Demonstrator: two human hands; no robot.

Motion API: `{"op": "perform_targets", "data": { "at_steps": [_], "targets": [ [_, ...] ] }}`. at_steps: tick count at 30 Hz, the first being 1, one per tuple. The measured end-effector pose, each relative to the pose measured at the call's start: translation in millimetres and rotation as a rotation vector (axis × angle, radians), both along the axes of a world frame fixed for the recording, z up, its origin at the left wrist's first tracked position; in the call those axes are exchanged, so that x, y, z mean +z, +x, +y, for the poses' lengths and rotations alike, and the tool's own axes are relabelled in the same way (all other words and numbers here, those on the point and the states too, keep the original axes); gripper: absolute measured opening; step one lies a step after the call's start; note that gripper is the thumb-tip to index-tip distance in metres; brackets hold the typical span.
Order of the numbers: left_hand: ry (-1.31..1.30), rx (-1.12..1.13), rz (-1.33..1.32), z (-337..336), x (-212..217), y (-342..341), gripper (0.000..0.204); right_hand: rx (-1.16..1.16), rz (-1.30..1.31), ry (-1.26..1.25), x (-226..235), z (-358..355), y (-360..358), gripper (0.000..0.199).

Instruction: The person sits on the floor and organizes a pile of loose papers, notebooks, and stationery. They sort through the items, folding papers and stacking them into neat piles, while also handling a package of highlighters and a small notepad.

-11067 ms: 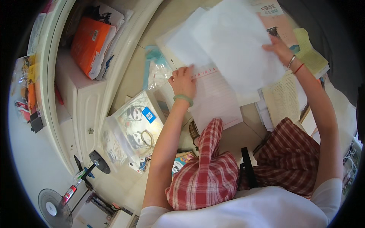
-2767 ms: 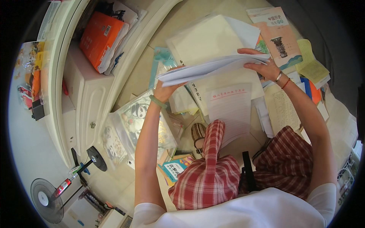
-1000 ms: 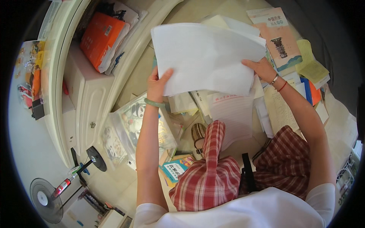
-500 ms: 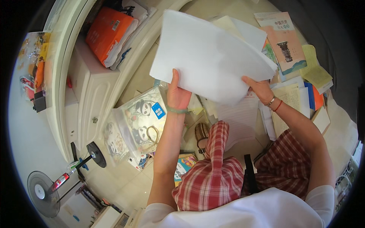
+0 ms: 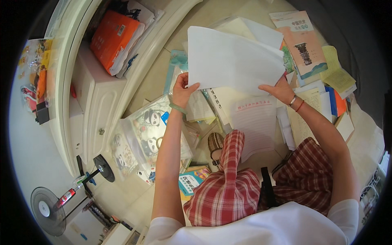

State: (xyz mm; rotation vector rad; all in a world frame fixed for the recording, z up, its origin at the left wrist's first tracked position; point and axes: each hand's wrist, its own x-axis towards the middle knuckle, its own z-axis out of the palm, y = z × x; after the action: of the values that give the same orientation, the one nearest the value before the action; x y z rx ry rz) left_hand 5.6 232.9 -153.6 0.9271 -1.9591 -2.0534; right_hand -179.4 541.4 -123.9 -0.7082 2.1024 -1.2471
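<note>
Both hands hold a stack of white paper (image 5: 232, 59) by its lower corners, thumbs on the near side. My left hand (image 5: 183, 87), with a green bangle at the wrist, grips the lower left corner. Opposite it, my right hand (image 5: 281, 90) pinches the lower right corner; some of its fingers are hidden behind the sheets. Below the stack lies a lined sheet with red handwriting (image 5: 255, 126), partly overlapping cream papers. A clear bag with panda pictures (image 5: 149, 130) is left of my left forearm. A blue-green folder (image 5: 176, 61) shows beside the stack.
A peach-coloured book (image 5: 300, 45), yellow-green paper (image 5: 337, 71) and open printed pages (image 5: 306, 118) lie on the right. An orange package (image 5: 110, 41) sits in the white cabinet (image 5: 108, 102). A fan (image 5: 45, 208) stands at the lower left. Books (image 5: 194, 179) lie near my knee.
The paper stack has come down and levelled, its left edge shifting right. My left hand has turned, its fingers now curled round the corner. More of the red-written sheet shows.
</note>
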Motion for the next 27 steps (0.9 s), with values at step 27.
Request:
{"op": "perform_targets", "data": {
  "at_steps": [27],
  "targets": [
    [0.971, 0.399, 0.485, 57.0, 62.4, -10.7, 0.070, -0.134, -0.545, -0.258, 20.7, -14.0, 34.6, 0.043]
  ]
}}
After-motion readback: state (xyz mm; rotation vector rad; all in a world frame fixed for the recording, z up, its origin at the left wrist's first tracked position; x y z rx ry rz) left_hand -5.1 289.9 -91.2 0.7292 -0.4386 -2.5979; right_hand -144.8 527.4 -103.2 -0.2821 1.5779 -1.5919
